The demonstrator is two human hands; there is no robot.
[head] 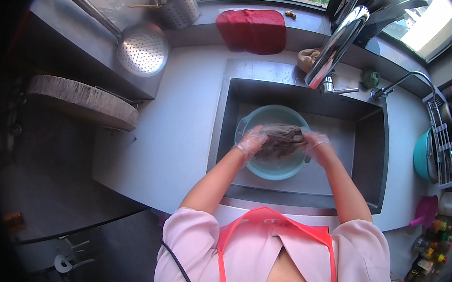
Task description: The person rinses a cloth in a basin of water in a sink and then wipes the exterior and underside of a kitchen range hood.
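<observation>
A light-blue plastic basin (275, 176) stands in the left part of the steel sink (329, 178), with cloudy liquid inside. Above the liquid, a wet, grey-brown stringy bundle (285, 136) is stretched between my hands; it is blurred, and I cannot tell whether it is cloth or food. My left hand (253, 140), in a clear plastic glove, grips its left end. The right end is held by my right hand (314, 142), gloved the same way, over the basin's right rim. A small dark handle or tab (308, 159) shows beside that rim below my right hand.
Behind the sink stand a chrome faucet (334, 50) and a thin curved spout (417, 74). A red cloth (251, 30) hangs over the ledge. At left are a perforated skimmer (143, 49) and a thick round wooden chopping board (84, 100). A dish rack (446, 140) and several bottles line the right.
</observation>
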